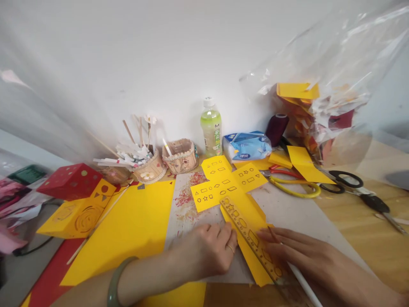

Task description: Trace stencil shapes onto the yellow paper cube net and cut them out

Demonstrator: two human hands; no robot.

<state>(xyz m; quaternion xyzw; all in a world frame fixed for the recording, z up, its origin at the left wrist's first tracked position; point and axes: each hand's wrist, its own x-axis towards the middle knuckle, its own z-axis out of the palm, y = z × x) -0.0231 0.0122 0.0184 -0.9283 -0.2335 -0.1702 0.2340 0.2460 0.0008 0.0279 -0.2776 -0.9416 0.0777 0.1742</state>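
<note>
While the right hand (300, 249) holds a pen (305, 282) and the left hand (211, 248) curls, grip unclear, one stencil ruler (251, 236) lies on a yellow cutout (242, 197) over grey board (294, 209), probably light, stiff, slippery, best pinned along its edges.

One head-worn view, facing forward and down across a pale wooden tabletop (338, 213).

The camera looks from the person's own side, above the near edge, close to the bare left hand (212, 247) at six o'clock and the bare right hand (298, 251) between four and five. Farther off at twelve stand a clear plastic bottle of pale-green drink (211, 130) and, behind it, a plain white wall (159, 55). The wide view reaches a red spotted box (70, 182) at nine.
</note>
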